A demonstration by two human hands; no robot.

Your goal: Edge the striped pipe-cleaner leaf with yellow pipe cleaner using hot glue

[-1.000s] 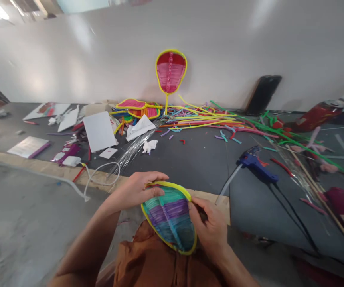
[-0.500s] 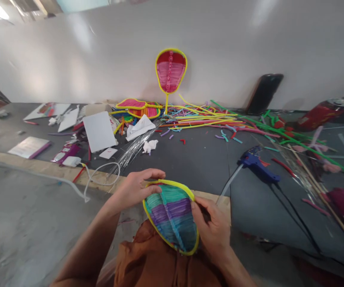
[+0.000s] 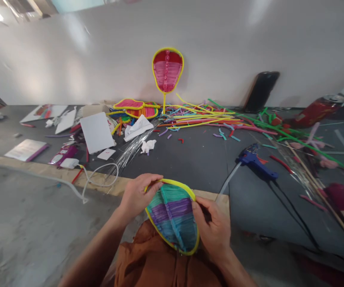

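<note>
A rounded pipe-cleaner panel in teal, purple and blue bands, with a yellow edge and a blue rib down its middle, is tilted over my lap at the table's front edge. My left hand pinches the yellow pipe cleaner at the panel's top left between thumb and fingers. My right hand grips the panel's right edge, thumb on the face and fingers behind it. A similar pink and red panel with a yellow edge stands upright on a yellow stem at the back.
Loose pipe cleaners lie along the back. A blue glue gun with its cord is at right, near a phone and a red can. White cards, crumpled tissue and a white cable are at left.
My left hand has shifted slightly and closed its thumb and fingers onto the yellow edge, where the forefinger was lifted before. My right hand keeps its grip.
</note>
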